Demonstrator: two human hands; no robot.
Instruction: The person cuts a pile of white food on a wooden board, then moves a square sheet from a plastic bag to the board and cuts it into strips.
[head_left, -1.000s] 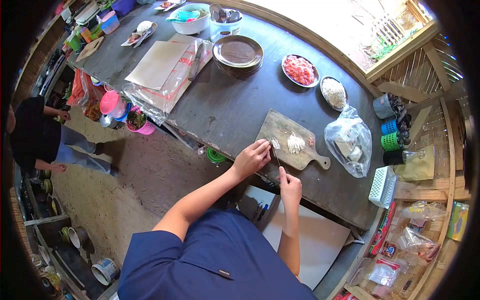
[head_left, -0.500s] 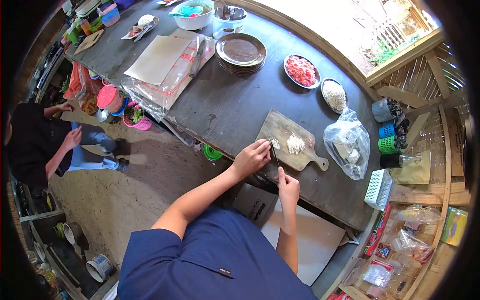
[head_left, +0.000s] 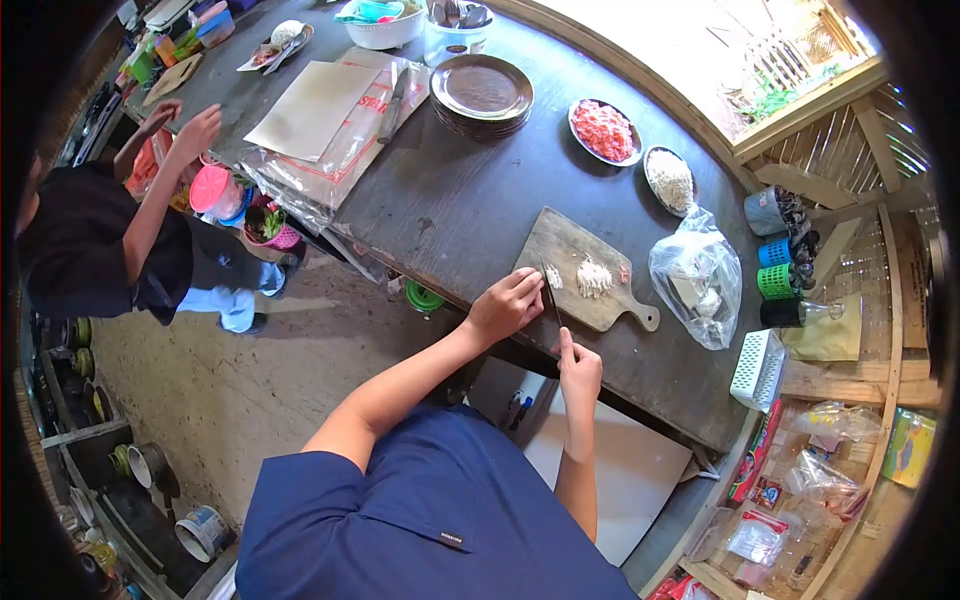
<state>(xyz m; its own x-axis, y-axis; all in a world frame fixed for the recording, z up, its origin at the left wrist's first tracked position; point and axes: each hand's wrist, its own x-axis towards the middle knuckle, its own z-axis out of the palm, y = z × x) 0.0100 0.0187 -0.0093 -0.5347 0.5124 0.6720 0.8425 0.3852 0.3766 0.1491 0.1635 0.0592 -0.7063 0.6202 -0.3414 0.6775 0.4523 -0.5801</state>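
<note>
My right hand (head_left: 578,366) is wrapped round the handle of a knife (head_left: 555,304), whose thin blade points away from me over the left part of a wooden cutting board (head_left: 553,237). Close against the blade's left side, my left hand (head_left: 507,304) has its fingers bent and pressed together at the board's near left edge. What they pinch is hidden under them. Some white cut bits (head_left: 555,276) lie just right of the blade. A bigger pile of thin white shreds (head_left: 595,279) sits mid-board, with small reddish bits (head_left: 625,275) near the handle end.
Beyond the board stand a plate of chopped red pieces (head_left: 606,131) and a bowl of pale shreds (head_left: 670,180). A clear plastic bag (head_left: 697,280) lies to the right. Stacked brown plates (head_left: 482,90) and another knife (head_left: 395,108) are farther left. A co-worker (head_left: 110,240) stands at the left.
The co-worker has moved closer to the table and raised both hands towards its edge. My hands and the knife stay almost in place at the board, with only a slight shift.
</note>
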